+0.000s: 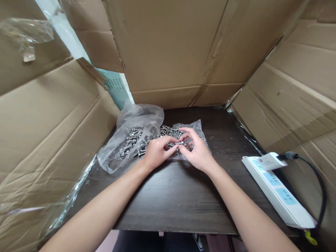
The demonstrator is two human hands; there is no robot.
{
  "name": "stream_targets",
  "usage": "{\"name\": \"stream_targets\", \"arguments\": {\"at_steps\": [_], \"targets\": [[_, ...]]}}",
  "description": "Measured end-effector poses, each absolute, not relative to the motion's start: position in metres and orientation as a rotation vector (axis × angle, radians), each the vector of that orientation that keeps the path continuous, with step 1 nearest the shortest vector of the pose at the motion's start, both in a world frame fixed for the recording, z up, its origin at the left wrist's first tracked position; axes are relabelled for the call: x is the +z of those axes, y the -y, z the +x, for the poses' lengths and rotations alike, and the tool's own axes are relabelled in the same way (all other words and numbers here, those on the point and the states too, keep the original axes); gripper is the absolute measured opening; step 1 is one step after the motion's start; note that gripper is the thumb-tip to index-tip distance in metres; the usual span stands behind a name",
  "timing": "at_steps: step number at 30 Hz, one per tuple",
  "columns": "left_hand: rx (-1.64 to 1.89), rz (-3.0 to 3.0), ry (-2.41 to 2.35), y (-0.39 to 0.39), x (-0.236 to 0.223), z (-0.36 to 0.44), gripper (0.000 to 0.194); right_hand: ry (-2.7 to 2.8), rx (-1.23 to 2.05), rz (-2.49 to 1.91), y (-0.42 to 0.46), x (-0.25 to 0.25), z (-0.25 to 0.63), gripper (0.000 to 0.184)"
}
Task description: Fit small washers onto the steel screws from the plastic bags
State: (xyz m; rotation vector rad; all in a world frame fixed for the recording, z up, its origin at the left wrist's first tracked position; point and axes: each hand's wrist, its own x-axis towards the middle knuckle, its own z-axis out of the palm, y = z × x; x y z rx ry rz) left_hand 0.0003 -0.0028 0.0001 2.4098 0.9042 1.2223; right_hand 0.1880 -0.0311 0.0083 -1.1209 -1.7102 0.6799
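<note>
My left hand [156,151] and my right hand [195,148] meet over the middle of a dark wooden table [178,196]. Both pinch a small silver bolt [179,143] between their fingertips. Under the hands lies a flat clear plastic bag [198,126] with several small metal bolts on it. To the left, a larger crumpled clear bag [131,140] holds several more silver bolts and nuts.
Brown cardboard sheets wall in the table on the left [47,133], back [170,45] and right [296,87]. A white power strip [278,190] with a white plug and black cable [319,182] lies at the right front.
</note>
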Motion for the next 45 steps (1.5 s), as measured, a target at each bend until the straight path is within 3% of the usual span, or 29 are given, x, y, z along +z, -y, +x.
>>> {"name": "stream_targets", "arguments": {"at_steps": [7, 12, 18, 26, 35, 45], "targets": [[1.219, 2.403, -0.926, 0.0022, 0.0003, 0.0000, 0.012, 1.628, 0.779, -1.093, 0.0279, 0.0066, 0.1886, 0.051], [1.192, 2.411, -0.918, 0.0033, -0.0008, 0.0008, 0.012, 1.551, 0.772, -1.224, 0.0287, 0.0097, 0.1908, 0.024], [1.220, 2.405, -0.931, 0.0030, -0.0010, 0.0010, 0.011, 1.629, 0.856, -1.126, 0.0291, 0.0104, 0.1930, 0.031], [1.211, 2.378, -0.966, 0.0041, 0.0009, 0.0018, 0.011, 1.606, 0.921, -1.122, 0.0293, 0.0063, 0.1902, 0.027], [1.086, 2.386, -1.001, 0.0030, -0.0022, 0.0014, 0.011, 1.735, 0.748, -1.133, 0.0314, 0.0101, 0.1886, 0.029], [1.106, 2.430, -0.896, 0.0091, 0.0020, 0.0039, 0.011, 1.703, 0.787, -1.143, 0.0326, 0.0145, 0.1893, 0.030]]}}
